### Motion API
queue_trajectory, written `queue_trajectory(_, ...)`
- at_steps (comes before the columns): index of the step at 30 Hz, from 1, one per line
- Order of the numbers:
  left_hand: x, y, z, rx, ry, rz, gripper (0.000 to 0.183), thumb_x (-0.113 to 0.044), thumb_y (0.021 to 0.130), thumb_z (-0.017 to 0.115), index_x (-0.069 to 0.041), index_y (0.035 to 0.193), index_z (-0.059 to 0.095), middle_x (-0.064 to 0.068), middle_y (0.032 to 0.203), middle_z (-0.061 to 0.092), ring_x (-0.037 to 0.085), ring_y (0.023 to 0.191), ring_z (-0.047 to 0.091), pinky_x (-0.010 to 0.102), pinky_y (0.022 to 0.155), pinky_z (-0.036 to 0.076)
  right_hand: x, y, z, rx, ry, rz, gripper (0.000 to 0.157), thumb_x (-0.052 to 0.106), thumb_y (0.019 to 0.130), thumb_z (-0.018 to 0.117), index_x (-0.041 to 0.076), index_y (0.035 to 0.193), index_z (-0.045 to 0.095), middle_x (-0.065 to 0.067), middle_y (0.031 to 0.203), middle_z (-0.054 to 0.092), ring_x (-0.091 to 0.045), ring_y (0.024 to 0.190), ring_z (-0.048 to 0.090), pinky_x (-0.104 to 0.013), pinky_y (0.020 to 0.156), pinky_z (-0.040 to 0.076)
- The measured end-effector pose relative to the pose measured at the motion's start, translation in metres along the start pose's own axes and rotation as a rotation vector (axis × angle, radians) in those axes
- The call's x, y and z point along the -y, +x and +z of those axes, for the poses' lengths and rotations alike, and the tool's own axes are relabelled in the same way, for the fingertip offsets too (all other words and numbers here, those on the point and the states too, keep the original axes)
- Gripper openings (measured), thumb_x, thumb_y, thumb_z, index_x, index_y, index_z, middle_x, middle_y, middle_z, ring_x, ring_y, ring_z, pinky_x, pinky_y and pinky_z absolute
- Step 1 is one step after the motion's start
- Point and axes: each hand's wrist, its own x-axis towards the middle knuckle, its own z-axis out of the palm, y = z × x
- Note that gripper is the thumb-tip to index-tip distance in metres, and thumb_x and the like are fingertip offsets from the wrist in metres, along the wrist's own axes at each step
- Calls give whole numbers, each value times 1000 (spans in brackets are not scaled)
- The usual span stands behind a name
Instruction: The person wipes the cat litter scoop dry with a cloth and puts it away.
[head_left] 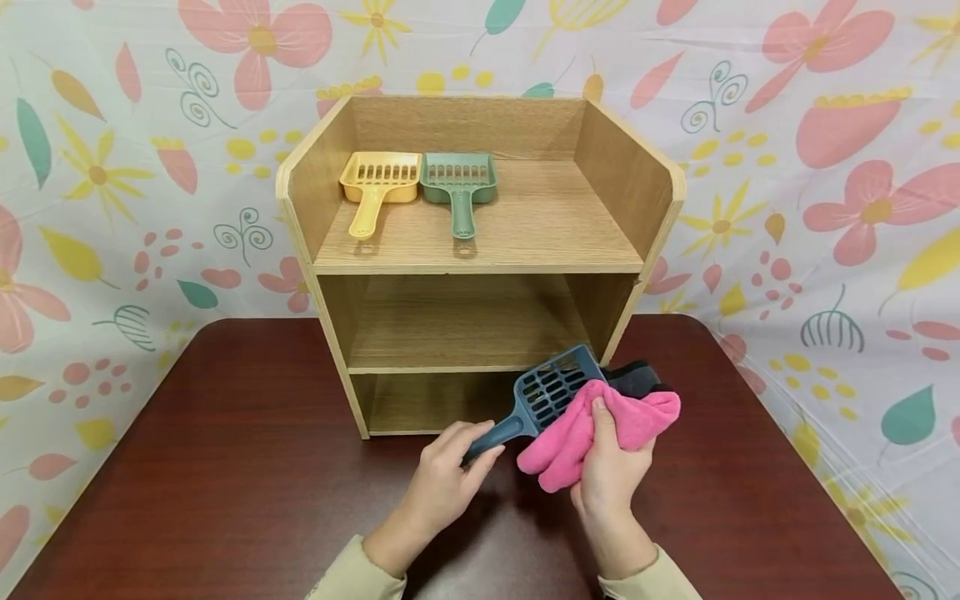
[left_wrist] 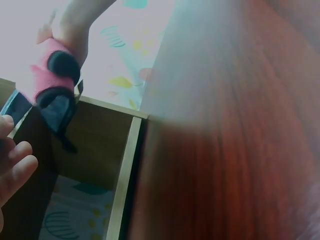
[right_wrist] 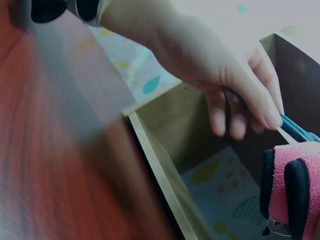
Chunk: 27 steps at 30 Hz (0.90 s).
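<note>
By its handle, my left hand [head_left: 448, 475] holds a blue litter scoop [head_left: 504, 429] with a slotted head, tilted up to the right in front of the shelf. My right hand [head_left: 611, 467] grips a pink cloth [head_left: 558, 442] against the scoop's head, the thumb on top. The cloth covers part of the slots. A black piece [head_left: 633, 379] shows behind the cloth; in the right wrist view the pink cloth [right_wrist: 287, 182] has black edging. The left wrist view catches my left fingers [left_wrist: 20, 167] at its edge.
A wooden shelf unit [head_left: 480, 269] stands on the dark red table [head_left: 225, 467]. On its top level, a yellow scoop [head_left: 367, 212] and a green scoop [head_left: 462, 215] lie side by side at the left. Behind hangs a flower-patterned cloth backdrop [head_left: 795, 208].
</note>
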Motion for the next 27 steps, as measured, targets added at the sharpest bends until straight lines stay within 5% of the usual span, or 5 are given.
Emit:
queue_trajectory(11,-4,-2,7,38,-34,0,28,-3,81,72,2,107,63,10,93,65,18,80,67,19,73,54,-15,-19,6,81,-31,91,51,19,88,67,13,132,42,-4,116,56,-13,100,62,-21,85,52)
queue_trajectory(21,-3,7,-13,253,-47,-152,27,-9,82,72,-3,107,65,5,93,67,9,76,61,14,70,50,-4,-3,0,82,17,116,33,20,88,68,8,114,52,-1,95,65,-12,79,68,-23,77,56)
queue_trajectory(24,-3,13,-25,316,-66,-211,25,-12,84,71,-6,107,66,3,92,67,6,76,61,15,68,50,6,3,-3,165,17,155,32,21,89,65,8,115,52,-2,92,67,-15,76,69,-27,76,56)
queue_trajectory(27,-2,19,-37,368,-118,-295,23,-14,85,71,-8,107,66,1,91,67,2,72,62,15,64,50,15,9,-7,340,15,207,23,20,93,59,8,112,52,-4,88,69,-18,75,70,-29,75,57)
